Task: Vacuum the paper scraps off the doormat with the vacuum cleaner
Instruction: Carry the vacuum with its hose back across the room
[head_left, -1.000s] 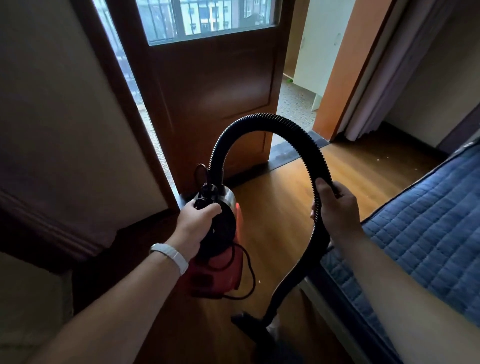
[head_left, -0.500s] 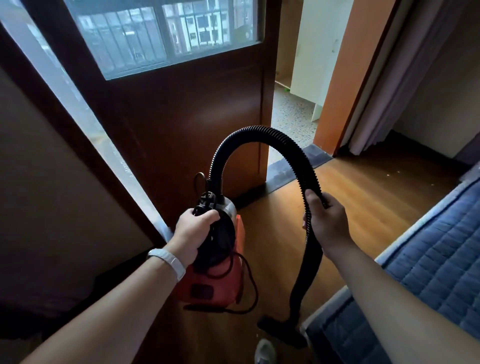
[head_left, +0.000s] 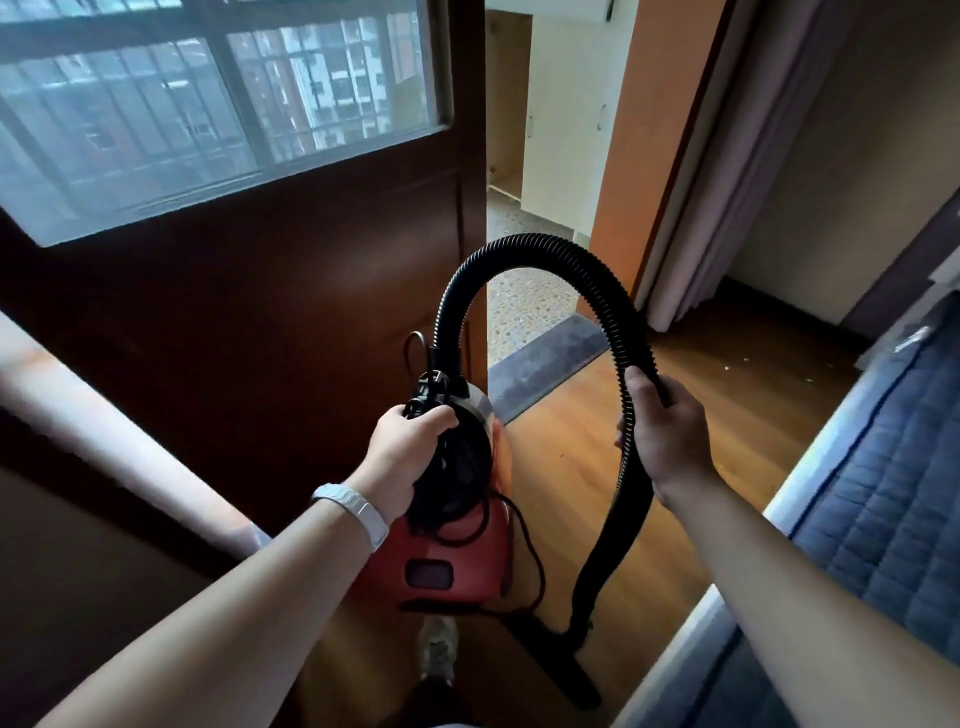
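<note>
Dark wooden door (head_left: 234, 338) with a glazed upper panel, at left. Left hand (head_left: 410, 452), white wristband (head_left: 353, 514) at the wrist, fingers curled round the black top handle of the red vacuum cleaner (head_left: 457, 561); lettering on its dark side panel is too dim to read. Ribbed black hose (head_left: 545, 247) arches to the right hand (head_left: 670, 436), whose fingers and thumb wrap it; floor nozzle (head_left: 556, 660) below. Grey doormat (head_left: 545, 358) lies across the doorway, behind the hose arch. White flecks (head_left: 727, 366) on the wooden floor; blue quilted mattress (head_left: 883, 493) at right.

Left hand (head_left: 410, 457) grips vacuum cleaner (head_left: 457, 525); right hand (head_left: 665, 431) grips hose (head_left: 587, 280).
</note>
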